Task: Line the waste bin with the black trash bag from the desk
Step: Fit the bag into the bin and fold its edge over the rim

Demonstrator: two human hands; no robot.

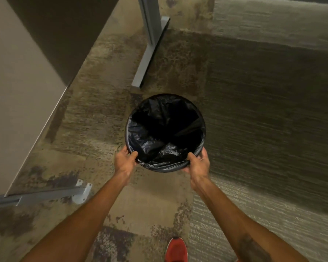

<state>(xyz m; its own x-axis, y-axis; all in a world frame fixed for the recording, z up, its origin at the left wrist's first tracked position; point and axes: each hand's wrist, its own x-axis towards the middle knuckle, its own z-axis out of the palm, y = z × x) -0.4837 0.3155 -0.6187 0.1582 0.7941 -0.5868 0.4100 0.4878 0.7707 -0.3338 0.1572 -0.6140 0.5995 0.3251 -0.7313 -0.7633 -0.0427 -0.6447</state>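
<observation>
A round waste bin [126,138] stands on the carpet in the middle of the view. The black trash bag [159,148] sits inside it, crinkled, with its edge folded over the near rim. My left hand [123,161] grips the bin's near-left rim, thumb inside over the bag. My right hand [197,163] holds the near-right rim, pinching the rolled bag edge against it. The bottom of the bin is dark and hidden.
A grey desk leg and foot [150,53] stand just behind the bin. Another grey metal foot [80,191] lies at the near left. A beige wall [17,91] runs along the left. My red shoe [176,249] shows at the bottom edge. Carpet spreads to the right.
</observation>
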